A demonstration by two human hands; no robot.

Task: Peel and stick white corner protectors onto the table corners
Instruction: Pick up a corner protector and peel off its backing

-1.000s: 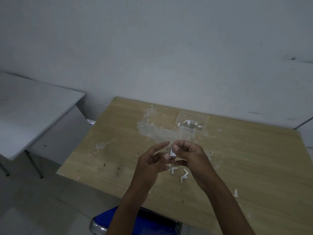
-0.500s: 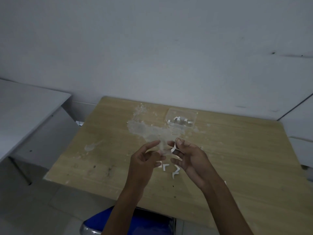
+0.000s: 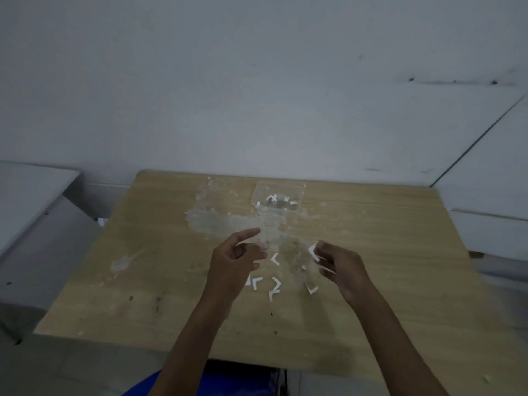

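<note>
— Since a second ago the hands have drawn apart, yes? They were together over the middle of the worktop (image 3: 385, 252).

— They were. Now the left hand (image 3: 233, 260) sits to the left and the right hand (image 3: 341, 265) to the right, with bare wood between them. The view has also swung, so the grey table (image 3: 25, 195) at the left shows less of its top.

— Start big. What carries everything?

— A wooden worktop against a pale wall (image 3: 257, 95), with a patch of whitish residue (image 3: 217, 221) near its far middle. A blue seat (image 3: 217, 381) shows below its near edge.

— And on it?

— A clear plastic box (image 3: 276, 199) near the far edge, holding small white pieces. Nearer, loose white corner protectors (image 3: 275, 287) lie between and just below the hands, several of them, each an L shape.

— The left grip?

— Index finger stretched forward, the rest loosely curled. Whether it pinches a clear film I cannot tell; the area is blurred.

— The right grip?

— Fingertips pinch one white corner protector (image 3: 313, 250), held above the worktop, at the top left of that hand. The other fingers curl under.
</note>
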